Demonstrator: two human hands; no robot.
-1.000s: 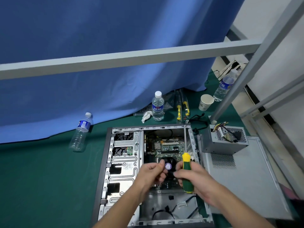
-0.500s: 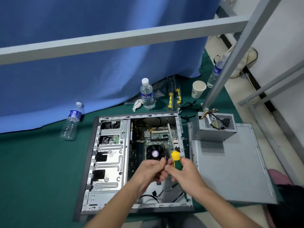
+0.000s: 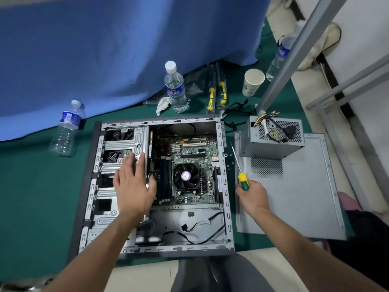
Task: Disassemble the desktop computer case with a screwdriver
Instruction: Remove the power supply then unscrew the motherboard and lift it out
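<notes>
Gripping the screwdriver (image 3: 240, 171), shaft angled up-left, right hand (image 3: 251, 196); left hand (image 3: 133, 186) flat on case (image 3: 226, 186).

No text can be read with certainty. The upright water bottle (image 3: 175, 87) at the far side wears a blue label with white characters too blurred to make out, and so do the bottle lying at the left (image 3: 65, 129) and the far-right bottle (image 3: 279, 57). The round purple sticker on the cooler fan (image 3: 186, 176) carries unreadable print.
</notes>
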